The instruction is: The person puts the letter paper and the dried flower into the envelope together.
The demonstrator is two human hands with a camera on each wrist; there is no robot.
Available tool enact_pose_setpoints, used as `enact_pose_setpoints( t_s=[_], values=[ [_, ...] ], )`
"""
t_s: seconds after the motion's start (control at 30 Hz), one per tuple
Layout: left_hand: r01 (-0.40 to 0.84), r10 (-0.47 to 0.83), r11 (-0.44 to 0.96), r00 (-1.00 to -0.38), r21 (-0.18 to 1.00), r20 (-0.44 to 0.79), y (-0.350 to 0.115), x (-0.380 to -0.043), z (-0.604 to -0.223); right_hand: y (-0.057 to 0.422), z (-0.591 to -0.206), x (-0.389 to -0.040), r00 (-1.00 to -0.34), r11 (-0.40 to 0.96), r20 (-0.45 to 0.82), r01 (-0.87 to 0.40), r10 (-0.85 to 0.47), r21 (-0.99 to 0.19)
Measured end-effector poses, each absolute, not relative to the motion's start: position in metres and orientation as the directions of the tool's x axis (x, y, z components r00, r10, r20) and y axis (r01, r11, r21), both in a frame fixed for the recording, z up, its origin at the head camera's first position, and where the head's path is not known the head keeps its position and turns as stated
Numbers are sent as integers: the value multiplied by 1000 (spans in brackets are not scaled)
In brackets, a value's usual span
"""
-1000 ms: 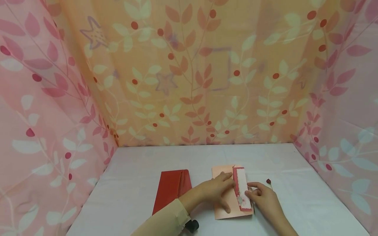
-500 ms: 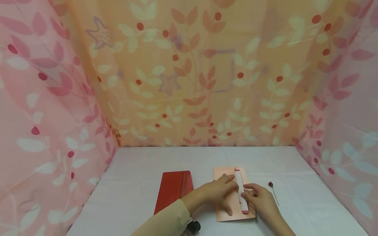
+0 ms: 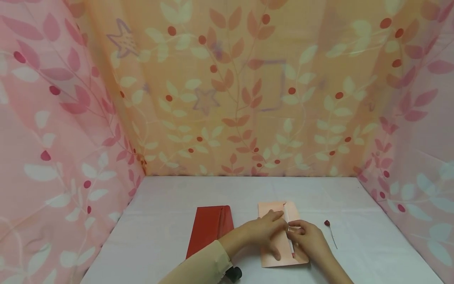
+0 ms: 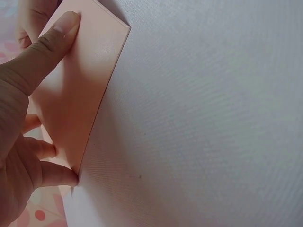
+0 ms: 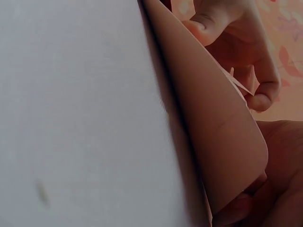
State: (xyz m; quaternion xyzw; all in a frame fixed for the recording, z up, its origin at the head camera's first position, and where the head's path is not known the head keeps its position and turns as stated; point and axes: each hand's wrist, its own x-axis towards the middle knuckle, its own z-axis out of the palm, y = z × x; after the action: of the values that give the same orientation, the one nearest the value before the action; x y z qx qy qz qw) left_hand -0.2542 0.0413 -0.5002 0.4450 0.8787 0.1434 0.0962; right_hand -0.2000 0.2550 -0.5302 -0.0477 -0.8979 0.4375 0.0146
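A pale peach envelope [image 3: 273, 252] lies on the white table before me, its flap folded out to the right. My left hand [image 3: 264, 232] spreads over its front, thumb [image 4: 52, 42] and fingers [image 4: 57, 172] resting on the paper. At the slot, my right hand [image 3: 310, 236] holds the edge of a white card [image 3: 291, 250] with pink trim between thumb and forefinger. Most of the card is inside the envelope. In the right wrist view the flap [image 5: 227, 137] hides most of my right hand's fingers.
A red envelope [image 3: 205, 227] lies to the left, partly behind my left forearm. A small dried rose [image 3: 327, 223] on a thin stem lies right of my right hand. A black object [image 3: 234, 273] sits by the left sleeve. Floral curtains [image 3: 227, 98] enclose the table.
The card has slid leftward into the peach envelope, from almost wholly showing to a narrow strip. My right hand has moved slightly left with it, while my left hand stays on the envelope.
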Motion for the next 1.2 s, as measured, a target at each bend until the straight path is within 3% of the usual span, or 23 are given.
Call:
enact_pose_setpoints(
  t_s=[0.53,1.2],
  values=[
    [741,797,577,-603,343,-37,43,-255,-503,251,-539,-201,-997,497,-79,71,6,-865],
    [748,803,571,-594,339,-41,45,-256,-506,248,-541,-202,-990,487,-54,-17,-132,-873]
  ],
)
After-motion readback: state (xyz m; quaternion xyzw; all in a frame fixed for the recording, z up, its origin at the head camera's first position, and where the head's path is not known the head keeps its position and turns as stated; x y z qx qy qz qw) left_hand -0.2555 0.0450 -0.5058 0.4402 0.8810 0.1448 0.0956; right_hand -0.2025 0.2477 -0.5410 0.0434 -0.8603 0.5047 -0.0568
